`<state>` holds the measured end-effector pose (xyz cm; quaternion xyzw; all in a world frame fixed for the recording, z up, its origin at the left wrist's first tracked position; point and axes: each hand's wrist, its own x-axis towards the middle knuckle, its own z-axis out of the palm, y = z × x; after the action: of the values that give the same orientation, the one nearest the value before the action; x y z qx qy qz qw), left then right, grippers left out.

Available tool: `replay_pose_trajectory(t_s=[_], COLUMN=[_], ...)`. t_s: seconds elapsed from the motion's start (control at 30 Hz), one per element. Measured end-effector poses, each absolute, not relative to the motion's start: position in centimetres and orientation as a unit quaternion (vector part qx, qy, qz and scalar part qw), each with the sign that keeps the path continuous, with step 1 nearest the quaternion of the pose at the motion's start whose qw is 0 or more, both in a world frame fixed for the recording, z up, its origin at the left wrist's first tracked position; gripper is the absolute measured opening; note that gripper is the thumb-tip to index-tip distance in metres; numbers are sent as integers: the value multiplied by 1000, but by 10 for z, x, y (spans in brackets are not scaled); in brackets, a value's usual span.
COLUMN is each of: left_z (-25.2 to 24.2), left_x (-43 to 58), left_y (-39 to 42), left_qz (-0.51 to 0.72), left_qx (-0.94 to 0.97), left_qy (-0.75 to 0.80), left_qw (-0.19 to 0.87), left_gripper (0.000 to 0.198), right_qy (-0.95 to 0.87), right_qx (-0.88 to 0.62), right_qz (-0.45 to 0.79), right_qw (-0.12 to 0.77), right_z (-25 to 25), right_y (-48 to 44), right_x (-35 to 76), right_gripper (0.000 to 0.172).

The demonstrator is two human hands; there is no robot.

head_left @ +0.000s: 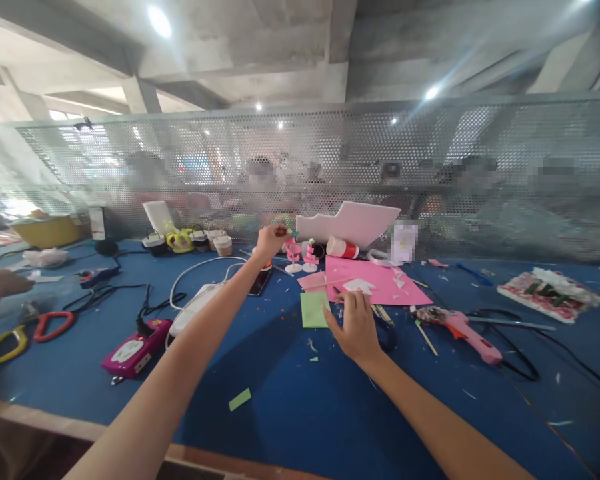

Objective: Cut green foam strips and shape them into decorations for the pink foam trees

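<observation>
My left hand (271,240) reaches far across the blue table (290,413), fingers pinched on a small green-topped piece right above a pink paper figure on a white stand (293,256). A second pink figure (310,257) stands beside it. My right hand (356,328) rests on the table at the near edge of a pink sheet (375,281), fingers curled and pressed down by a green paper square (314,310). What lies under its fingers is hidden.
A pink glue gun (463,328) with black cable lies to the right. A pink box (136,347), white power strip (194,308), and red and yellow scissors (30,331) lie left. White foam board (353,222) and cups stand against a perforated metal screen. Another person's hand (0,287) shows at far left.
</observation>
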<state>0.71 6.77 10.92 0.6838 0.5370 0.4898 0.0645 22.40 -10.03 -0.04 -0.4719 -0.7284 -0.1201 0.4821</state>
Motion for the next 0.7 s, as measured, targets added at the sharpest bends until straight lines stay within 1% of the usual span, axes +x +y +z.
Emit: replay_pose_trajectory(t_s=[0.03,0.1,0.17,0.23,0.27,0.37,0.47,0.6,0.63,0.7], left_z=[111,112,109,103,100,89,86,92,94,94], left_x=[12,23,36,48,53,62,62,50,45,37], left_y=[59,40,17,-4,-13,-28,-25,-13,-10,-7], left_qz=[510,535,548,551,548,561,557,522,516,480], left_qx=[684,676,656,643,637,618,627,656,651,669], left_qy=[514,471,430,405,401,397,402,425,435,392], left_qw=[90,186,289,346,366,382,369,340,347,410], left_gripper=[23,24,30,35,36,38,37,36,36,37], right_qy=[-722,-704,-671,-628,-606,-569,-551,-506,-497,-491], right_qx=[-464,-455,-446,-420,-405,-380,-374,-318,-300,-275], right_qz=[-93,-7,120,263,321,420,468,535,550,574], right_qw=[505,545,580,600,605,596,581,598,600,595], right_z=[0,-2,-6,-9,-9,-8,-3,9,12,17], right_y=[-100,-98,-94,-90,-88,-85,-86,-85,-83,-79], right_x=[224,222,218,213,210,204,203,202,201,200], right_gripper=[32,38,50,59,61,53,43,36,34,35])
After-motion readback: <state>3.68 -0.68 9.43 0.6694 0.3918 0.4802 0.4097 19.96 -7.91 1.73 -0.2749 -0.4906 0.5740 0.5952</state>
